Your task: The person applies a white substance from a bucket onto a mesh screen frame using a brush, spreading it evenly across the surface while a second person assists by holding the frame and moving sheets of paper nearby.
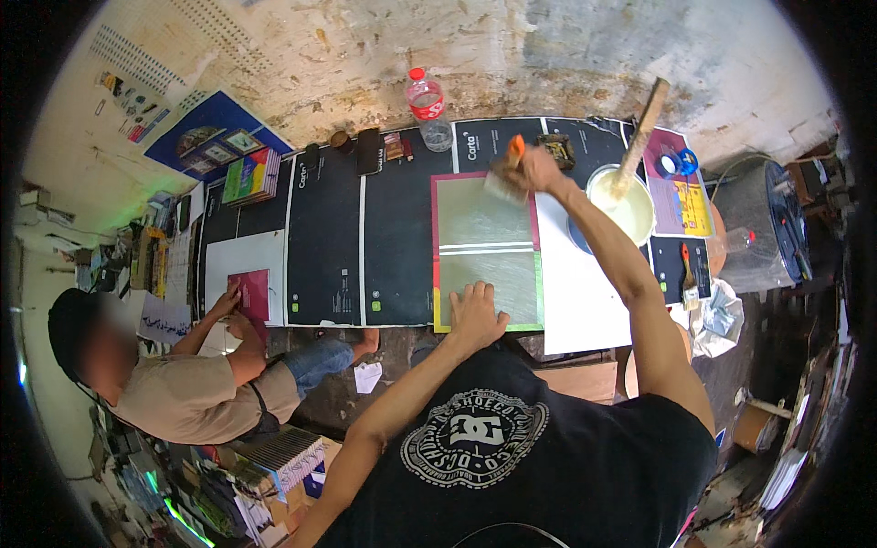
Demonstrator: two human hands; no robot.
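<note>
One right hand (541, 171) I'm remotely guiding is clenching a brush (507, 181), the left hand (475, 315) lying flat nearside of it, probably steadying the sheet (484, 215).

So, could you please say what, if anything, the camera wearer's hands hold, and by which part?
Right hand: a flat orange-handled paintbrush, seemingly low on its handle. Left hand: nothing; it rests palm-down.

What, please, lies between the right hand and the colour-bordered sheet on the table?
The head view shows a brush there: the right hand holds it, bristles over the upper right of the sheet.
</note>
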